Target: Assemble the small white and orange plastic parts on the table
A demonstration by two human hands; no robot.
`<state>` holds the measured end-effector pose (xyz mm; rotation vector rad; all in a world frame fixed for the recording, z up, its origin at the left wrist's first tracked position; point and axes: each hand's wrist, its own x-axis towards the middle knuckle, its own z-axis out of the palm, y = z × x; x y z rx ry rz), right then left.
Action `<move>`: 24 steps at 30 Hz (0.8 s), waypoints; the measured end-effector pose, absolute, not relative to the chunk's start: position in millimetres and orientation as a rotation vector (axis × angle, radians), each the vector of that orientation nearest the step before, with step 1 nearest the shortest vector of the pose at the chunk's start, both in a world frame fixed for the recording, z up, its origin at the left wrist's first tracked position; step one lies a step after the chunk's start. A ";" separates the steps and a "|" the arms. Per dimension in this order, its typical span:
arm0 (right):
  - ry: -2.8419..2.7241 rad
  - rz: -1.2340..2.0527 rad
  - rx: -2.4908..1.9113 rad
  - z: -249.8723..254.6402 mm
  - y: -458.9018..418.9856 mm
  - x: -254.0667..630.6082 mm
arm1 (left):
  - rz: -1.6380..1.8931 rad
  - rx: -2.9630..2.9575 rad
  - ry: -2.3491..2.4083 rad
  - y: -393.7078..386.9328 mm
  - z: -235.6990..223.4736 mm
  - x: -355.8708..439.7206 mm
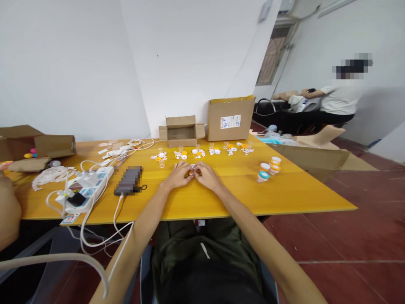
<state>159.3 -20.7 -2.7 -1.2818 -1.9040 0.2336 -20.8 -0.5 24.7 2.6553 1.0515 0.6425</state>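
— Hands, two: state?
— Left hand (179,175): fingers bent, tips pinching. Right hand (205,174): the same, facing it. Both grasp one small part (191,172), whitish, mostly covered by the fingers; its exact shape cannot be told.

— Location of the part?
— Between the fingertips, over the middle of the table (221,204), yellow-brown. A white ring (193,166) lies just beyond.

— Nearest pieces?
— One clear cup (162,163), beside the left hand. Behind both hands, a row of loose pieces (181,156), in small heaps: white, orange, some clear.

— Right side of the table?
— Jars (274,168), lidded, grouped well apart from the right hand; one lid teal, the others orange and white.

— Back edge?
— Small carton (181,134), flaps open. Large carton (230,122), standing beside it, label on front.

— Left side?
— Device (129,181), dark, partly blurred out, white cable attached. Power strip (95,188), plugs fitted. White strips (52,176), heaped. Open box (58,145), at the far left.

— Persons nearby?
— One co-worker (341,99), pale top, seated in the right background. One arm (8,211), another person's, at the left edge.
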 end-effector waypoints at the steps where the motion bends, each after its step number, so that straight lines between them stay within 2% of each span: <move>1: -1.907 0.228 -1.276 -2.8 -20.7 159.3 | 0.642 2.657 1.051 -0.4 24.7 -20.8; 24: -2.018 0.147 -1.209 -6.5 -17.0 164.9 | 0.680 2.705 1.024 2.4 21.2 -21.6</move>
